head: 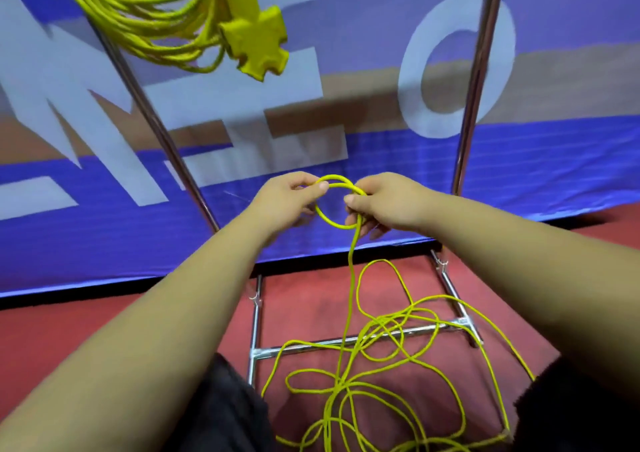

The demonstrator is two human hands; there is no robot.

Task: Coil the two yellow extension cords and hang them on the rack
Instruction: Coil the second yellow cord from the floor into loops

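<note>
The coiled cord (166, 25) on the rack (479, 70) runs off the top edge. Left hand (287, 197) and right hand (384, 205) pinch a small loop of the loose yellow cord (349, 313), its tangle sprawling on the red floor (86, 320).

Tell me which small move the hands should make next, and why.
Probably the right hand should draw up more cord and add a second loop to the small loop that it and the left hand hold; most of the cord lies loose on the floor.

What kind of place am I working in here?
Probably an indoor sports or event hall: a red floor, a long blue banner with huge white letters along its edge, and a metal rack standing in front of it.
</note>
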